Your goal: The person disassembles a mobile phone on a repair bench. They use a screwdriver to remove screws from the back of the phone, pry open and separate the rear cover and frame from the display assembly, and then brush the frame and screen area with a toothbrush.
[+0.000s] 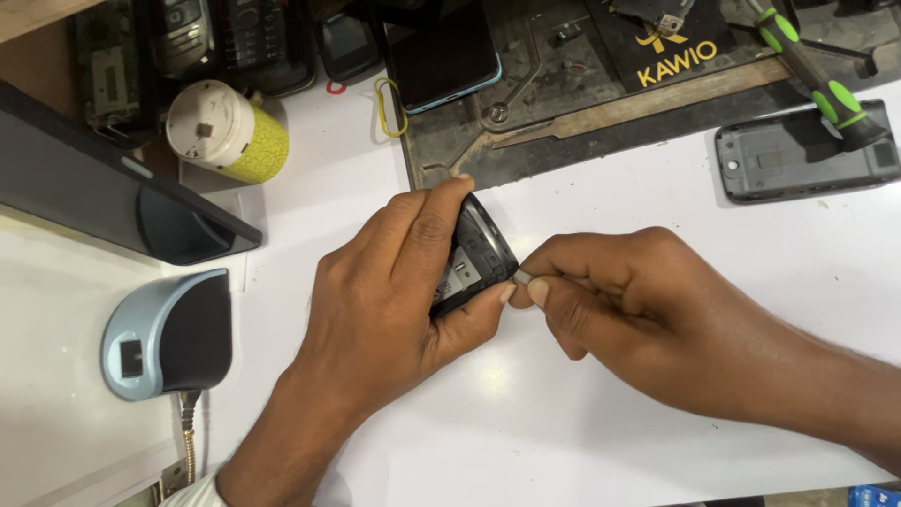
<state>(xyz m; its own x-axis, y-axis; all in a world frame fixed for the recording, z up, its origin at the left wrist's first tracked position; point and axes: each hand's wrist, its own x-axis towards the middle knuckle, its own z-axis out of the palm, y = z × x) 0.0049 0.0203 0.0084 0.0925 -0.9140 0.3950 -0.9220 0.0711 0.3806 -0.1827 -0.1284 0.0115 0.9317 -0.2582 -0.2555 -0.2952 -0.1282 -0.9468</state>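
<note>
While both forearms are reaching in from the near edge of the white desk (582, 441), the hands are meeting just above its middle. The left hand (394, 282) is curling closed around a small dark phone (477, 255), with the fingers wrapping over its far edge and the thumb pressing along its near side; the phone is being held tilted, its open back facing up and to the right. The right hand (619, 305) is pinching shut, thumb against forefinger, on a small grey part (522, 278) that is touching the phone's lower right corner. Whether this part is a tool tip or a loose piece cannot be told.

To the near left, a grey and black rounded device (169, 333) is sitting on the desk with a cable leaving its base. Farther left, a dark flat panel (94, 188) is lying at an angle. Beyond it, a white and yellow cylindrical container (225, 131) is standing beside a yellow loop clip (390, 107).

At the far side, a worn dark work mat (563, 94) is carrying a black smartphone (445, 52) lying face up. To the far right, a grey phone back shell (798, 155) is lying flat, with a green and black screwdriver (815, 75) resting across its upper edge. Several old keypad phones (216, 38) are lying at the far left corner.
</note>
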